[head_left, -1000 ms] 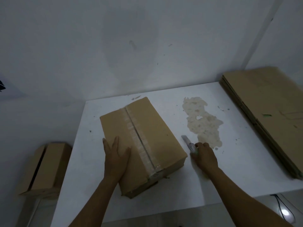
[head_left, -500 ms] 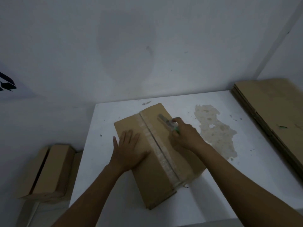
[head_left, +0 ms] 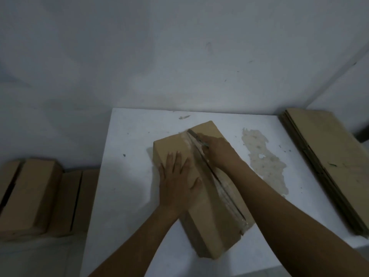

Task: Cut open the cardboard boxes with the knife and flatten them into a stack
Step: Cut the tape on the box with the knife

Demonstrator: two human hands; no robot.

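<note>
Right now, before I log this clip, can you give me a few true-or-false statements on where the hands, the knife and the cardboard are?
1. The left hand lies flat on top of the box. True.
2. The knife lies on the table beside the stain. False: the right hand holds it at the far end of the box's taped seam.
3. Flattened cardboard is stacked along the table's right edge. True.
4. The box on the table is the only one in view. False: other boxes stand lower down, to the left of the table.
</note>
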